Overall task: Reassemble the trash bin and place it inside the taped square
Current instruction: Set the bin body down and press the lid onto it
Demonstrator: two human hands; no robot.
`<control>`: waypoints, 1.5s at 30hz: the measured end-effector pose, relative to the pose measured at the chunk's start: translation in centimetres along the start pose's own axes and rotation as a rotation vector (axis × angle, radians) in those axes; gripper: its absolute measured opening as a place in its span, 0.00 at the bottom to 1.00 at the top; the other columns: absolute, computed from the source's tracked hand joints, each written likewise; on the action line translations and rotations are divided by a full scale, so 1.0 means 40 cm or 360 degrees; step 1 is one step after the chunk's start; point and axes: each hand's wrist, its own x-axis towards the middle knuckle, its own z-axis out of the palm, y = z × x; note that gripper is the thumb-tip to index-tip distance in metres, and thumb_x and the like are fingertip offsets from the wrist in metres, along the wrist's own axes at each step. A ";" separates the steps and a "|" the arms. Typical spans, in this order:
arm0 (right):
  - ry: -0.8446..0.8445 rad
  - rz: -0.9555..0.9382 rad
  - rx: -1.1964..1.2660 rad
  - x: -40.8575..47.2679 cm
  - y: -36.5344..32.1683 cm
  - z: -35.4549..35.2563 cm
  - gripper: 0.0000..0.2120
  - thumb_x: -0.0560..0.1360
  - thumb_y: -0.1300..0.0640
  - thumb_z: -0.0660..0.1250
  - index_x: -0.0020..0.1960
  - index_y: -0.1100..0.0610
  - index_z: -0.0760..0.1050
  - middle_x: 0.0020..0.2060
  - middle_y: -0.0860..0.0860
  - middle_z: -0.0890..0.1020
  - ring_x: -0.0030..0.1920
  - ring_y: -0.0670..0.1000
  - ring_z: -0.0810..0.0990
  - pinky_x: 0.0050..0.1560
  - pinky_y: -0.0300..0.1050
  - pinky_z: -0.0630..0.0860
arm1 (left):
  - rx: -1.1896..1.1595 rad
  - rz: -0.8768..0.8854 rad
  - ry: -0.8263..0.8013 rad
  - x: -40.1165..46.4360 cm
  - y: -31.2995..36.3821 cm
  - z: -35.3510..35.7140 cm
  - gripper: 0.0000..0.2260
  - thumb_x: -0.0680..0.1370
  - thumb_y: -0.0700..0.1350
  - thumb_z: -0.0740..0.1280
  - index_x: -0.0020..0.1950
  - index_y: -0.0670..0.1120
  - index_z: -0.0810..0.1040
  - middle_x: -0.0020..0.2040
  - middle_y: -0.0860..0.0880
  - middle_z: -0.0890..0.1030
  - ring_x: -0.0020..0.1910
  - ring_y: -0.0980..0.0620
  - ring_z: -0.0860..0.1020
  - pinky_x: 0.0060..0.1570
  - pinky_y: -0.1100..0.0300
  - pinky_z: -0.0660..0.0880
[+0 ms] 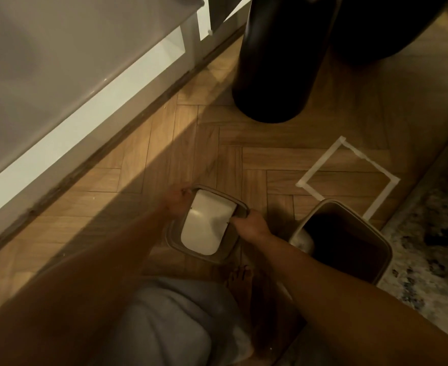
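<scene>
The bin's lid, a beige frame [218, 256] with a white swing flap [207, 228], is held low over the wooden floor at centre. My left hand [176, 200] grips the frame's far left edge. My right hand [249, 225] grips its right edge near the flap's hinge. The open beige bin body [376, 239] stands to the right, dark inside, partly over the near corner of the white taped square [320, 167].
A tall black cylinder [278, 64] stands beyond the lid, another dark object behind it at top right. A white cabinet [59, 101] runs along the left. A patterned rug [434, 233] lies on the right. My knee and bare foot [240, 280] are below.
</scene>
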 end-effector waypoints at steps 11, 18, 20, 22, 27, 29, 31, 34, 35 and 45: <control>0.0251 -0.0379 -0.0046 -0.216 -0.125 -0.191 0.23 0.77 0.47 0.68 0.68 0.57 0.73 0.60 0.56 0.80 0.57 0.57 0.80 0.50 0.48 0.76 | -0.0352 0.0051 0.0451 -0.174 0.241 -0.132 0.14 0.82 0.47 0.62 0.62 0.44 0.81 0.50 0.48 0.82 0.50 0.49 0.79 0.46 0.60 0.70; 0.0415 -0.0657 -0.0221 -0.334 -0.088 -0.314 0.32 0.72 0.41 0.68 0.73 0.50 0.67 0.66 0.52 0.77 0.65 0.56 0.77 0.62 0.56 0.77 | -0.0714 0.0045 0.0341 -0.243 0.395 -0.094 0.17 0.82 0.51 0.62 0.68 0.47 0.76 0.55 0.51 0.78 0.55 0.52 0.77 0.56 0.56 0.73; 0.0525 -0.0779 -0.0403 -0.374 -0.065 -0.336 0.34 0.71 0.39 0.67 0.73 0.51 0.67 0.71 0.53 0.71 0.69 0.57 0.72 0.66 0.58 0.73 | -0.0825 0.0082 0.0284 -0.263 0.450 -0.065 0.16 0.82 0.51 0.61 0.68 0.48 0.75 0.54 0.52 0.78 0.54 0.53 0.78 0.57 0.55 0.75; 0.0628 -0.0904 -0.0524 -0.422 -0.046 -0.344 0.32 0.73 0.42 0.68 0.73 0.53 0.68 0.74 0.55 0.67 0.72 0.56 0.67 0.70 0.55 0.67 | -0.0925 0.0106 0.0245 -0.275 0.491 -0.028 0.15 0.81 0.51 0.62 0.67 0.50 0.76 0.55 0.52 0.79 0.54 0.54 0.79 0.60 0.52 0.76; 0.0572 -0.1069 -0.0635 -0.538 0.004 -0.341 0.28 0.76 0.41 0.67 0.72 0.52 0.71 0.68 0.50 0.75 0.67 0.50 0.73 0.64 0.44 0.70 | -0.0968 0.0135 0.0201 -0.298 0.591 0.060 0.18 0.74 0.61 0.65 0.61 0.56 0.80 0.53 0.55 0.83 0.54 0.53 0.81 0.57 0.43 0.79; 0.0476 -0.1064 -0.0650 -0.564 0.014 -0.345 0.26 0.75 0.41 0.67 0.71 0.49 0.71 0.63 0.48 0.78 0.60 0.48 0.78 0.53 0.41 0.72 | -0.0949 0.0147 0.0188 -0.302 0.623 0.089 0.15 0.78 0.55 0.65 0.62 0.53 0.79 0.53 0.54 0.82 0.54 0.53 0.81 0.57 0.45 0.79; 0.0413 -0.1012 -0.0650 -0.569 0.027 -0.360 0.24 0.75 0.42 0.67 0.69 0.47 0.70 0.59 0.46 0.81 0.53 0.48 0.80 0.46 0.41 0.75 | -0.0921 0.0135 0.0144 -0.300 0.651 0.112 0.14 0.79 0.54 0.65 0.62 0.52 0.79 0.54 0.53 0.82 0.55 0.52 0.81 0.57 0.46 0.79; 0.0495 -0.0989 -0.0709 -0.555 0.050 -0.388 0.16 0.76 0.48 0.64 0.62 0.50 0.74 0.51 0.49 0.84 0.43 0.50 0.82 0.41 0.49 0.79 | -0.0984 0.0073 0.0068 -0.290 0.677 0.141 0.14 0.78 0.53 0.66 0.62 0.51 0.80 0.54 0.49 0.84 0.52 0.49 0.83 0.50 0.49 0.82; 0.0548 -0.0989 -0.0725 -0.547 0.060 -0.402 0.13 0.76 0.50 0.63 0.59 0.51 0.76 0.48 0.50 0.84 0.41 0.51 0.82 0.39 0.50 0.78 | -0.1015 0.0043 0.0057 -0.285 0.689 0.153 0.14 0.79 0.52 0.67 0.62 0.50 0.80 0.52 0.48 0.84 0.48 0.50 0.84 0.46 0.53 0.83; 0.0959 -0.1033 -0.0539 -0.521 0.082 -0.560 0.13 0.77 0.58 0.63 0.61 0.51 0.77 0.39 0.47 0.79 0.38 0.47 0.79 0.34 0.37 0.66 | -0.0876 0.0146 0.0096 -0.255 0.746 0.204 0.14 0.77 0.54 0.68 0.59 0.49 0.81 0.43 0.51 0.83 0.36 0.57 0.79 0.34 0.64 0.75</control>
